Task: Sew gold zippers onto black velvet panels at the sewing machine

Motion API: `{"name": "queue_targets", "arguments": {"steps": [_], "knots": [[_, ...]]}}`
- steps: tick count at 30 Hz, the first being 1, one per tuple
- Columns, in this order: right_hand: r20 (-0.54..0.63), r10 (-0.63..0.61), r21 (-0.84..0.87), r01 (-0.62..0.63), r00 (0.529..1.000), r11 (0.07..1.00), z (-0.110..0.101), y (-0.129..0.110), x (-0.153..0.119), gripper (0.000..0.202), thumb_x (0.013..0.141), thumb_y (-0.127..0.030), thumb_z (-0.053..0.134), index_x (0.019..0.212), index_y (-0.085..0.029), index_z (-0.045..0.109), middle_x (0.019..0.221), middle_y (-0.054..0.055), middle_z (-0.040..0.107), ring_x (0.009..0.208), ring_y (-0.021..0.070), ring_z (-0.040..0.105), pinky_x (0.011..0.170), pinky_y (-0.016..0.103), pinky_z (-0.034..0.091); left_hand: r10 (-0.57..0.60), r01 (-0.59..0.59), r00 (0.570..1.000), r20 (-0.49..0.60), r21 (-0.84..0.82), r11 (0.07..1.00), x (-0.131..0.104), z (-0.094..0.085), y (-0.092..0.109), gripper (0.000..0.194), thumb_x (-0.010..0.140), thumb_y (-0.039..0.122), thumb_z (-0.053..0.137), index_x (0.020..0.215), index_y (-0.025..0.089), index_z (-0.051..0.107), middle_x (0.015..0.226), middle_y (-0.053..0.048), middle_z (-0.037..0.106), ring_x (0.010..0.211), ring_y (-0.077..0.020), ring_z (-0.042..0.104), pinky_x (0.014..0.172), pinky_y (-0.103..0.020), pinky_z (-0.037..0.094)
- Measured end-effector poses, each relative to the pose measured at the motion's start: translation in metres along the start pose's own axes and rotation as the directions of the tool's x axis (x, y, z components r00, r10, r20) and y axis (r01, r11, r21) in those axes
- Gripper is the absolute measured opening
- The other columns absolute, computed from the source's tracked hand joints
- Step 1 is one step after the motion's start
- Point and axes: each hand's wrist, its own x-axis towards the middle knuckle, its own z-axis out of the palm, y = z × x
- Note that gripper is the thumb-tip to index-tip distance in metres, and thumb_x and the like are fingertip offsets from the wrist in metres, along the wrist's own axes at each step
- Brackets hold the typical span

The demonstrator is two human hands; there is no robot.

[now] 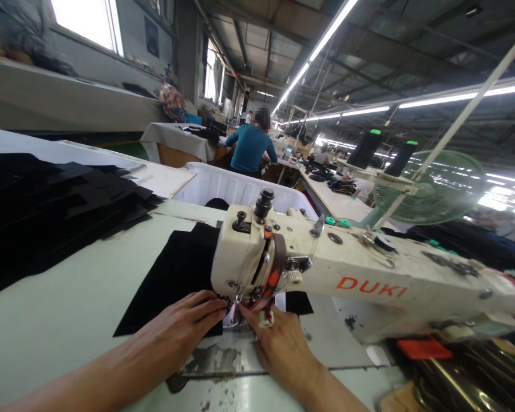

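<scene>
A cream sewing machine (240,252) with orange "DUKI" lettering stands across the table, its needle area low at the left end. Under its head lies a piece of black fabric (167,280), which also shows on the right side of the head. My left hand (186,323) rests at the fabric's near right part, fingers drawn together and their tips at the fabric beside the presser foot. On the other side of the needle is my right hand (283,343), its fingers closed in toward the foot. What those fingertips hold is hidden by machine parts.
A pile of black fabric pieces (60,212) lies at the left. Behind the machine stands a white plastic bin (249,189). A green fan (431,189), thread cones (364,150) and a pole are at the right. A person in a blue top (251,150) sits ahead.
</scene>
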Motion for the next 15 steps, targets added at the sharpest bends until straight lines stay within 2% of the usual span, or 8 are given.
{"name": "queue_targets", "arguments": {"steps": [4, 8, 12, 15], "knots": [[-0.016, -0.010, 0.001, 0.010, 1.000, 1.000, -0.001, 0.000, 0.002, 0.048, 0.085, -0.006, 0.051, 0.131, -0.019, 0.054, 0.120, 0.012, 0.066, 0.111, 0.0244, 0.060, 0.077, 0.033, 0.059, 0.014, -0.014, 1.000, 0.016, 0.022, 1.000, 0.002, 0.000, 0.000, 0.055, 0.080, 0.003, 0.052, 0.132, 0.021, 0.056, 0.128, -0.006, 0.066, 0.118, -0.0250, 0.058, 0.105, -0.035, 0.046], [-0.037, -0.009, 0.003, 0.009, 0.999, 1.000, 0.000, 0.000, 0.002, 0.042, 0.084, -0.004, 0.052, 0.123, -0.019, 0.058, 0.119, 0.011, 0.066, 0.109, 0.0248, 0.061, 0.080, 0.034, 0.059, -0.043, 0.043, 0.998, 0.036, -0.002, 0.999, 0.007, -0.012, 0.009, 0.059, 0.078, 0.003, 0.053, 0.133, 0.022, 0.057, 0.129, -0.005, 0.065, 0.121, -0.0248, 0.056, 0.105, -0.037, 0.047], [-0.059, 0.015, -0.031, -0.017, 0.998, 0.999, 0.002, -0.002, 0.002, 0.032, 0.086, -0.004, 0.052, 0.114, -0.017, 0.060, 0.119, 0.013, 0.066, 0.110, 0.0250, 0.060, 0.080, 0.034, 0.058, -0.084, 0.083, 0.996, 0.043, 0.014, 0.996, 0.007, -0.030, 0.021, 0.053, 0.083, 0.016, 0.061, 0.135, 0.023, 0.057, 0.132, -0.006, 0.064, 0.123, -0.0281, 0.056, 0.104, -0.043, 0.049], [-0.087, 0.026, -0.103, -0.035, 0.996, 0.994, 0.001, -0.005, 0.004, 0.027, 0.090, -0.006, 0.051, 0.113, -0.017, 0.059, 0.115, 0.011, 0.067, 0.108, 0.0241, 0.061, 0.077, 0.032, 0.059, -0.024, 0.024, 0.999, -0.047, 0.012, 1.000, 0.004, -0.039, 0.022, 0.041, 0.087, 0.027, 0.066, 0.127, 0.025, 0.064, 0.124, -0.005, 0.068, 0.116, -0.0272, 0.062, 0.097, -0.036, 0.054]]}}
